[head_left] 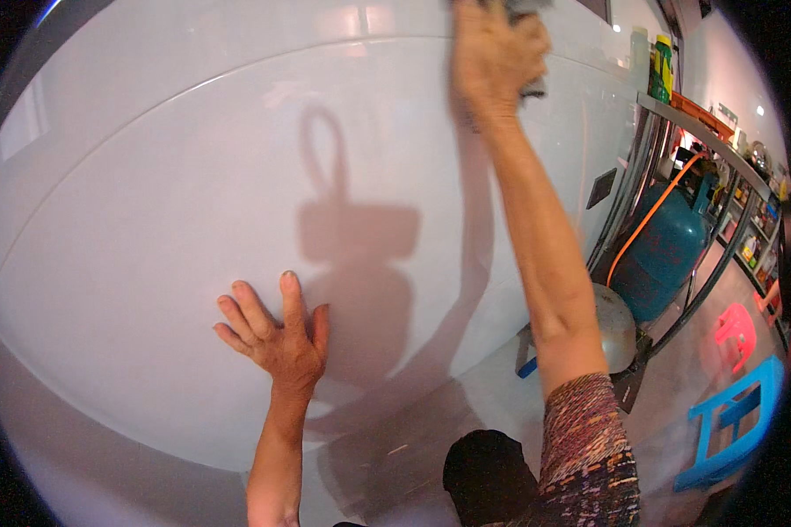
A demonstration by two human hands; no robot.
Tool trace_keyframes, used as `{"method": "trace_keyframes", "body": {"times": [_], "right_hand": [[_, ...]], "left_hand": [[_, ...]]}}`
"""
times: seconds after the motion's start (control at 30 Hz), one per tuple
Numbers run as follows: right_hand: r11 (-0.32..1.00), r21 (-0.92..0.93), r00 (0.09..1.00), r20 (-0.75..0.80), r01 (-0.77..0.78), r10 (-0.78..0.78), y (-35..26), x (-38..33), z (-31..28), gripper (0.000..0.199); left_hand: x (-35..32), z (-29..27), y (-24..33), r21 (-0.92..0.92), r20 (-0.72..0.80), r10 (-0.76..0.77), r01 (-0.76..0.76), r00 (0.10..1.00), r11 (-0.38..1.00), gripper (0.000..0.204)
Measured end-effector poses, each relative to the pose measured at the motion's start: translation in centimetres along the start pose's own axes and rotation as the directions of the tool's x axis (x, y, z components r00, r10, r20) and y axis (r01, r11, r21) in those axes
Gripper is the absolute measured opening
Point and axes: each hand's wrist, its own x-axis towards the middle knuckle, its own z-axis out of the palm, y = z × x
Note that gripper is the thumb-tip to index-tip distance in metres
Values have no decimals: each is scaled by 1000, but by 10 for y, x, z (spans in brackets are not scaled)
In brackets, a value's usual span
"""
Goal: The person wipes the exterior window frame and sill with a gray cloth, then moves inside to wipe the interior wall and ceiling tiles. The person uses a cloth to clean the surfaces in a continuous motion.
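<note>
My left hand [277, 335] rests against the glossy white wall [167, 211], fingers spread and nothing in it. High up and to the right, my outstretched right hand [499, 70] is closed around a grey cloth [533, 89]. The cloth is pressed between the fingers and the wall; most of it is hidden by the hand, and its edge blurs a little. My shadow falls over the wall between the two arms.
On the right, a metal table [721, 145] carries a green bottle [663, 70]. Below it stand a teal gas cylinder [664, 250] with an orange hose and a rounded metal pot [613, 329]. A blue stool [738, 422] and a pink stool [736, 334] are farther right. A socket plate [601, 188] sits on the wall.
</note>
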Motion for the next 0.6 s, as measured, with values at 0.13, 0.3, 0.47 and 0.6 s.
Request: {"method": "trace_keyframes", "body": {"times": [0.13,0.3,0.47,0.6], "right_hand": [[906,270,941,0,326,-338,-86,-46,-20,60],[650,467,782,-166,599,-601,-98,-114,-36,66],[802,409,891,-64,435,-450,-28,-105,-32,67],[974,153,982,62,169,-180,84,-77,-9,68]], "left_hand": [[-4,3,-1,37,15,-12,12,1000,999,57],[-4,9,4,-6,-11,-11,11,1000,1000,55],[0,3,-1,29,-7,8,-7,1000,1000,58],[1,3,1,17,4,13,-13,1000,1000,61]]}}
